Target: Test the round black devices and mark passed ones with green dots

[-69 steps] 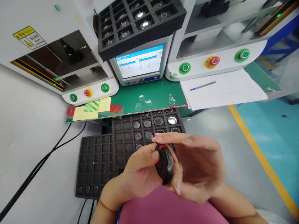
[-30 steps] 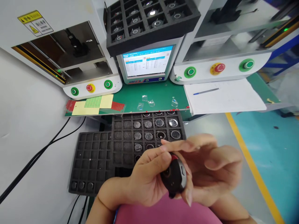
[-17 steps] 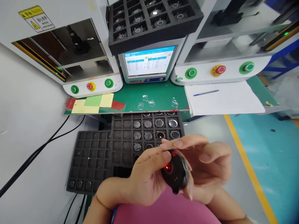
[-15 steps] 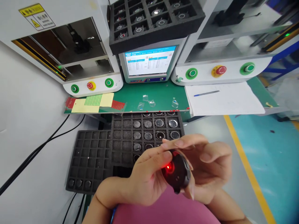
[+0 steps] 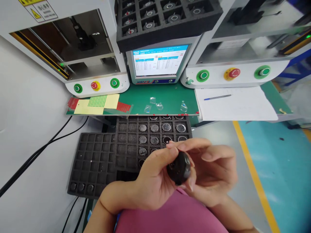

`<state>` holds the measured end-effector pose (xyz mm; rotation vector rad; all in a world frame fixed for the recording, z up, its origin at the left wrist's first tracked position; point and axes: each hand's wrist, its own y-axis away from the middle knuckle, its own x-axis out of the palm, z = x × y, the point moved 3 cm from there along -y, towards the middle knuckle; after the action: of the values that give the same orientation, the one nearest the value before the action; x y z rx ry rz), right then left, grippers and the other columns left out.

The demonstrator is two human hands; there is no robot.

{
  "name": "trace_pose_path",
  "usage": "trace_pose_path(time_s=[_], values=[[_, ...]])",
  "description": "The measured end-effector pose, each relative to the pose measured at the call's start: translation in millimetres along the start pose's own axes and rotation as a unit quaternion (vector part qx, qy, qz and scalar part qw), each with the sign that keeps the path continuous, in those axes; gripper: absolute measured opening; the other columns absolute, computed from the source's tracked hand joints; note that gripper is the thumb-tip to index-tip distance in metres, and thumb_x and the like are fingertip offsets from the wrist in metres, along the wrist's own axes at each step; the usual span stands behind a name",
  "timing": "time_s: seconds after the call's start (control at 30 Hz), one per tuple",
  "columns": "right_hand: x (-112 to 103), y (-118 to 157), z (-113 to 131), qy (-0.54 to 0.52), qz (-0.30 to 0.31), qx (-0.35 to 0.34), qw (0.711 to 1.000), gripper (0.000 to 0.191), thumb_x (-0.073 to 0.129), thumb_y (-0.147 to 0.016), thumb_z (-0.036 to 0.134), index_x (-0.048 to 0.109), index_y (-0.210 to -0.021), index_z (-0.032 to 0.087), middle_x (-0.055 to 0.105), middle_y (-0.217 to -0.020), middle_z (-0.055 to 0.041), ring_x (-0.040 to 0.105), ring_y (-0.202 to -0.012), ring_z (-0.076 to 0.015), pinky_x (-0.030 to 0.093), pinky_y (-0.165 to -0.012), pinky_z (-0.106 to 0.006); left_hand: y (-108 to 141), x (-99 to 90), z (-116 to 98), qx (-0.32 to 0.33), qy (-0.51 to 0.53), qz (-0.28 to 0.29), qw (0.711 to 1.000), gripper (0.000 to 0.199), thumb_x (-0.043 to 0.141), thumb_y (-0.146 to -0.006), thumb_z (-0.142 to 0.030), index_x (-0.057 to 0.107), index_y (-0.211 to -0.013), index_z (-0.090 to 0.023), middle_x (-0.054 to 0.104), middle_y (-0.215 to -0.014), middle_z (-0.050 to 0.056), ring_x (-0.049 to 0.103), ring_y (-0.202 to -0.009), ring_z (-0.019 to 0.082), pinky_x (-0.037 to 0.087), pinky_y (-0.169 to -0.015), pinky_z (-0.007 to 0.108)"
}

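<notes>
Currently gripping a black round watch case point(image 5: 179, 169) tilted between the left hand point(image 5: 154, 178) and the curled fingers of the right hand point(image 5: 213, 171). Holding it in front of the purple garment point(image 5: 170, 213), near the foam tray point(image 5: 127, 151) of round watch parts point(image 5: 154, 128) below the green worktop's point(image 5: 170, 94) edge.

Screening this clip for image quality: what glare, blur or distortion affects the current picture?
Head view: wide-angle distortion, with a strong lean toward the sides; head view: pale reflections on the blue floor; head view: the dark round device in the left hand loses surface detail; head view: the bright screen's small text is unreadable.
</notes>
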<state>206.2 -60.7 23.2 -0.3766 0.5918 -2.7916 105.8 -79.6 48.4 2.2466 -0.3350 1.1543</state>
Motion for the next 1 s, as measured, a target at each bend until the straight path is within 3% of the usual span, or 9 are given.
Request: trace_pose_path(time_s=[0.13,0.33,0.4,0.47,0.53,0.57,0.73,0.87,1.0], values=[[0,-1,0,-0.043,0.018,-0.043,0.998,0.039,0.069,-0.079,0.013,0.050,-0.110,0.026,0.063,-0.105,-0.0052,0.068,-0.098,-0.0204,0.058,-0.091,-0.037,0,-3.8,3,0.010,0.033,-0.016,0.999,0.036,0.061,-0.081,-0.046,0.056,-0.064,-0.015,0.048,-0.054,0.000,0.043,-0.057,0.013,0.030,-0.056,0.027],[4,5,-5,-0.022,0.013,-0.043,0.999,0.033,0.069,-0.080,0.015,0.047,-0.101,0.027,0.064,-0.100,-0.0043,0.068,-0.092,-0.0195,0.054,-0.097,-0.045,2,-6.2,8,0.016,0.049,-0.007,0.999,0.034,0.063,-0.078,-0.043,0.056,-0.064,-0.014,0.047,-0.052,-0.001,0.041,-0.052,0.010,0.030,-0.053,0.024],[3,4,-14,0.002,0.012,-0.052,0.999,0.037,0.068,-0.080,0.014,0.046,-0.106,0.028,0.063,-0.105,-0.0053,0.067,-0.101,-0.0212,0.054,-0.096,-0.046,-9,-19.4,4,0.033,0.001,-0.025,0.999,0.035,0.065,-0.076,-0.046,0.055,-0.066,-0.014,0.048,-0.053,-0.001,0.041,-0.051,0.009,0.032,-0.052,0.023],[-4,1,-28,0.073,0.006,-0.046,0.996,0.042,0.068,-0.080,0.015,0.045,-0.113,0.028,0.060,-0.117,-0.0084,0.061,-0.115,-0.0238,0.051,-0.098,-0.049,-32,-47.1,-12,0.087,-0.144,-0.098,0.981,0.039,0.061,-0.078,-0.052,0.055,-0.070,-0.014,0.052,-0.058,0.000,0.045,-0.053,0.010,0.038,-0.053,0.023],[-18,-2,-45,0.176,-0.013,-0.034,0.984,0.043,0.067,-0.080,0.016,0.045,-0.116,0.026,0.056,-0.127,-0.0112,0.056,-0.122,-0.0250,0.048,-0.101,-0.050,-60,-85.3,-43,0.180,-0.367,-0.252,0.877,0.039,0.046,-0.088,-0.051,0.056,-0.076,-0.015,0.060,-0.071,0.004,0.055,-0.064,0.013,0.044,-0.058,0.024],[-26,-2,-54,0.229,-0.021,-0.031,0.973,0.040,0.066,-0.081,0.017,0.047,-0.115,0.025,0.057,-0.126,-0.0118,0.057,-0.121,-0.0247,0.048,-0.100,-0.050,-77,-104.6,-59,0.193,-0.407,-0.293,0.843,0.036,0.044,-0.091,-0.046,0.056,-0.078,-0.014,0.062,-0.077,0.006,0.058,-0.072,0.015,0.046,-0.061,0.025],[-53,10,-93,0.408,0.005,0.003,0.913,0.014,0.055,-0.087,0.025,0.056,-0.101,0.022,0.071,-0.098,-0.0080,0.071,-0.090,-0.0224,0.059,-0.077,-0.036,-141,-182.2,-121,0.204,-0.539,-0.397,0.714,0.025,0.054,-0.092,-0.035,0.061,-0.099,-0.013,0.064,-0.101,0.008,0.062,-0.090,0.018,0.053,-0.078,0.037],[-50,19,-115,0.441,0.078,0.034,0.894,0.014,0.046,-0.091,0.025,0.058,-0.096,0.022,0.072,-0.079,-0.0041,0.072,-0.071,-0.0197,0.059,-0.062,-0.030,-161,-207.0,-124,0.202,-0.631,-0.418,0.622,0.029,0.059,-0.090,-0.033,0.060,-0.112,-0.014,0.062,-0.114,0.009,0.061,-0.103,0.022,0.051,-0.090,0.045],[-39,2,-126,0.442,0.155,-0.003,0.883,0.015,0.044,-0.092,0.026,0.059,-0.091,0.022,0.072,-0.078,-0.0049,0.071,-0.071,-0.0206,0.057,-0.062,-0.031,-160,-216.8,-120,0.216,-0.689,-0.410,0.557,0.027,0.059,-0.089,-0.032,0.061,-0.110,-0.015,0.062,-0.117,0.009,0.059,-0.109,0.023,0.049,-0.094,0.047]])
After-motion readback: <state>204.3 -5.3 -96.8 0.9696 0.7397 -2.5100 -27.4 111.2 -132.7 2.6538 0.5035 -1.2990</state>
